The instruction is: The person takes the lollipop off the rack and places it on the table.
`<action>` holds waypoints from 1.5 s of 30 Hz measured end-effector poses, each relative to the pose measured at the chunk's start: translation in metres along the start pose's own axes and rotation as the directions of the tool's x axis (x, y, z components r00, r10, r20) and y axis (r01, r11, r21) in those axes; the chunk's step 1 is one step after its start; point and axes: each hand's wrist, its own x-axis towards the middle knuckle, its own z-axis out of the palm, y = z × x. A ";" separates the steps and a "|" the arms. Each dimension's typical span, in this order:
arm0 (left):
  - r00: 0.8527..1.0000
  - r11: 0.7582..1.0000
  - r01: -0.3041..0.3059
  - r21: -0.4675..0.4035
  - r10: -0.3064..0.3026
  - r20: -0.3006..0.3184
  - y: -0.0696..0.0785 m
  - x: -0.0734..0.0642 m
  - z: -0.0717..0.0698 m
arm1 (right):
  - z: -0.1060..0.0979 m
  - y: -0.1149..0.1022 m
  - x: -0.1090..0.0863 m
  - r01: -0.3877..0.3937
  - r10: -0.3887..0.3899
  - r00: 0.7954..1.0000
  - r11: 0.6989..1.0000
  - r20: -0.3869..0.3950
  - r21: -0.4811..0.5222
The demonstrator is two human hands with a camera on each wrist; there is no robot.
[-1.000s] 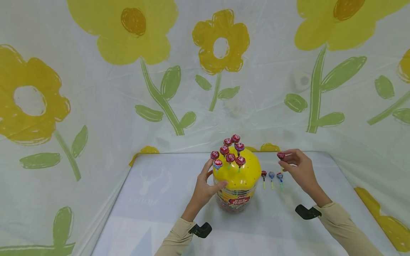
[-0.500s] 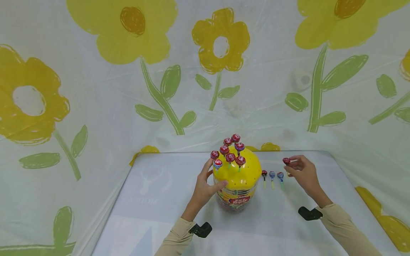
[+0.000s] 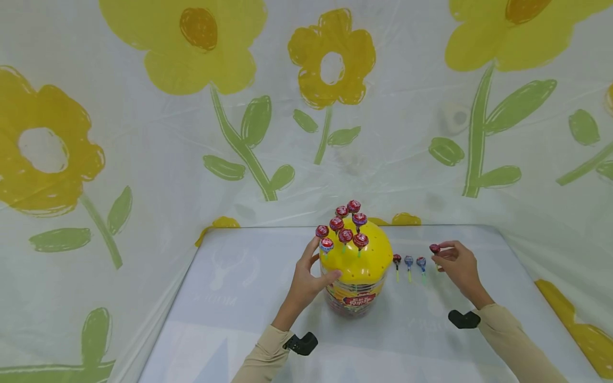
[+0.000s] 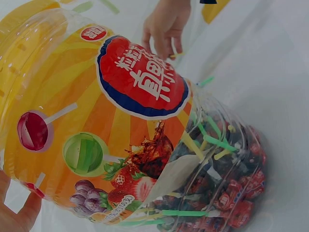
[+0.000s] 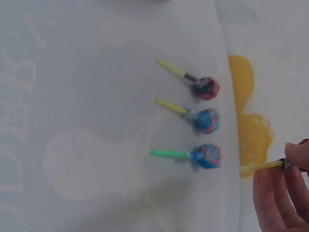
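Observation:
In the head view a clear candy jar [image 3: 356, 300] with a yellow lid [image 3: 366, 266] stands upright on the table. Several red-wrapped lollipops [image 3: 346, 235] stick up out of the lid. My left hand [image 3: 306, 276] grips the jar at the lid's left side, thumb across its front. To the right, my right hand [image 3: 458, 267] pinches a red-wrapped lollipop [image 3: 435, 248], whose yellow stick points away from the fingers in the right wrist view. Between jar and hand lie three lollipops in a row: a dark red one [image 5: 206, 88], a blue one [image 5: 207, 121] and a blue-red one [image 5: 207, 155] with a green stick.
More wrapped lollipops [image 4: 236, 195] fill the jar's bottom, seen through its clear wall. The pale table [image 3: 249, 298] ends at a back edge, behind which hangs a white cloth [image 3: 392, 133] printed with yellow flowers.
My right hand has moved right and slightly toward me with the lollipop, from above the row to beside its right end. The left hand and jar have stayed put.

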 end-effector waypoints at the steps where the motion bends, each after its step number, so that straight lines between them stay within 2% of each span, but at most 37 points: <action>1: 1.000 1.000 0.000 0.001 0.000 0.000 0.000 0.000 0.000 | 0.001 0.004 0.002 -0.022 0.022 1.000 1.000 -0.007 0.005; 4: 1.000 1.000 -0.002 -0.001 0.002 0.002 -0.002 0.000 0.000 | 0.003 0.015 0.005 -0.052 0.052 0.999 0.999 -0.005 -0.004; 6: 1.000 1.000 -0.003 -0.003 0.003 0.003 -0.010 0.001 0.000 | 0.005 0.023 0.006 -0.084 0.084 0.996 0.996 -0.018 -0.001; 11: 1.000 1.000 -0.017 -0.003 0.017 -0.011 -0.034 0.004 0.003 | 0.009 0.040 0.008 -0.089 0.088 0.996 0.995 -0.023 -0.045; 18: 0.999 0.999 -0.039 -0.016 0.038 -0.028 -0.039 0.004 0.003 | 0.014 0.053 0.009 -0.083 0.081 0.997 0.986 -0.019 -0.144; 24: 1.000 1.000 -0.016 -0.003 0.016 -0.015 -0.034 0.003 0.002 | 0.016 0.055 0.009 -0.123 0.129 0.992 0.973 0.016 -0.197; 31: 1.000 1.000 0.010 0.004 -0.010 0.013 0.000 0.000 -0.001 | 0.016 0.052 0.008 -0.102 0.111 0.993 0.972 0.028 -0.214; 37: 1.000 1.000 0.020 0.005 -0.020 -0.001 0.003 -0.001 0.000 | 0.013 0.051 0.007 -0.087 0.089 0.996 0.973 -0.003 -0.212; 45: 1.000 1.000 0.014 0.023 -0.014 -0.002 0.001 -0.001 0.000 | 0.002 0.039 0.010 -0.056 0.050 0.998 0.988 -0.040 -0.146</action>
